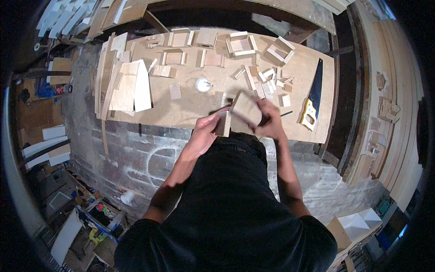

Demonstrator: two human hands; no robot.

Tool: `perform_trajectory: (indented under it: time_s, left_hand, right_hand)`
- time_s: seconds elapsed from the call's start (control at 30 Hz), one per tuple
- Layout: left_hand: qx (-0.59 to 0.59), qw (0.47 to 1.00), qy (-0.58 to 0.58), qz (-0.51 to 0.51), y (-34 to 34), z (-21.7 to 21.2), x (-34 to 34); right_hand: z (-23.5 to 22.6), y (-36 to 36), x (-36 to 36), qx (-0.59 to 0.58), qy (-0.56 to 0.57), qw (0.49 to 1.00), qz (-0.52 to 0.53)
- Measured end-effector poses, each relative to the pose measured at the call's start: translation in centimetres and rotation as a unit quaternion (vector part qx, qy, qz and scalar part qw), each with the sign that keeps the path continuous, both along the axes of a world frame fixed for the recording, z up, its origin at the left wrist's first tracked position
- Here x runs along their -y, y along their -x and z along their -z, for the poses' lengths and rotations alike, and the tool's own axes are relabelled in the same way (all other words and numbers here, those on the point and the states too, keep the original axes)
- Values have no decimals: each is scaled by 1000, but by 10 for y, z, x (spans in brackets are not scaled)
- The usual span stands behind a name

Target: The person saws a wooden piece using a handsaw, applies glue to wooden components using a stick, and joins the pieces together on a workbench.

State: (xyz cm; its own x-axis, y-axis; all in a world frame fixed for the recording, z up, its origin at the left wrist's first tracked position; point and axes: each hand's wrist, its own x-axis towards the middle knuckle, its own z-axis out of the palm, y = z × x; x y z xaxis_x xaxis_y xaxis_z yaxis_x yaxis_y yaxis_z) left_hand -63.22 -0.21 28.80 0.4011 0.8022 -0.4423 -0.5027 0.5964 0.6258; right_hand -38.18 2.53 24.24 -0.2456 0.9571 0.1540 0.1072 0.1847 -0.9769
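Observation:
My left hand (205,131) is closed on a small pale wooden piece (223,124), held upright just off the table's near edge. A thin dark reddish strip (221,110) shows by its top; I cannot tell what it is. My right hand (271,120) grips a rectangular wooden block (245,108), blurred by motion and tilted, with a dark band by the fingers. The block's left end is close to the piece in my left hand; whether they touch is unclear. Behind them a small wooden frame (225,98) is partly covered.
On the plywood table (158,115) stand several open wooden boxes (241,44) and a round white-topped container (203,85). Small offcuts (268,84) lie right of centre, a yellow-handled handsaw (312,102) at the right. Boards and sheets (124,86) are stacked at the left end.

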Motion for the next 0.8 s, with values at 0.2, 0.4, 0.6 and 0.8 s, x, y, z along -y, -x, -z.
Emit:
perform_trajectory:
  time_s: [0.2, 0.4, 0.6, 0.8]
  left_hand:
    - [-34, 999, -14, -30, 5, 21, -6]
    - [-23, 999, 22, -42, 5, 14, -3]
    - [-47, 998, -32, -6, 12, 23, 1]
    - [-142, 988, -37, 45, 37, -6, -8]
  right_hand:
    - [-30, 19, 15, -27, 28, 992, -120]
    - [-15, 0, -5, 114, 61, 991, 38]
    - [16, 27, 14, -34, 50, 998, -6]
    - [-5, 29, 4, 67, 123, 987, 81]
